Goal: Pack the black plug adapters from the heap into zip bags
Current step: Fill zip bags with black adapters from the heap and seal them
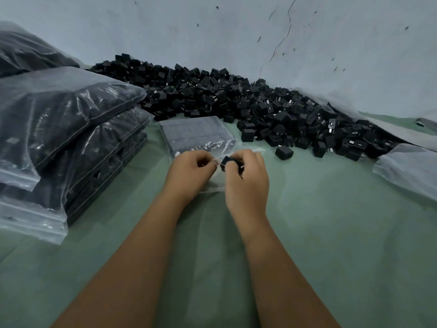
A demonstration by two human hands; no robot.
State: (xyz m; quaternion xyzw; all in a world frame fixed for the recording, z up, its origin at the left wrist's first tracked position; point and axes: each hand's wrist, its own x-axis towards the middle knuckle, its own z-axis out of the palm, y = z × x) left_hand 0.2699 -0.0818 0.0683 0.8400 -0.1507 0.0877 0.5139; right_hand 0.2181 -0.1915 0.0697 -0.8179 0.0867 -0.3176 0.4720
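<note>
Black cube-shaped plastic plug adapter gripped in curled fingers of right hand, at mouth of clear zip bag lying flat on green cloth surface. Bag edge pinched by left hand. Bag partly filled with adapters in neat rows. Heap of loose black adapters behind, uncountable. Stack of filled zip bags at left, at least three.
</note>
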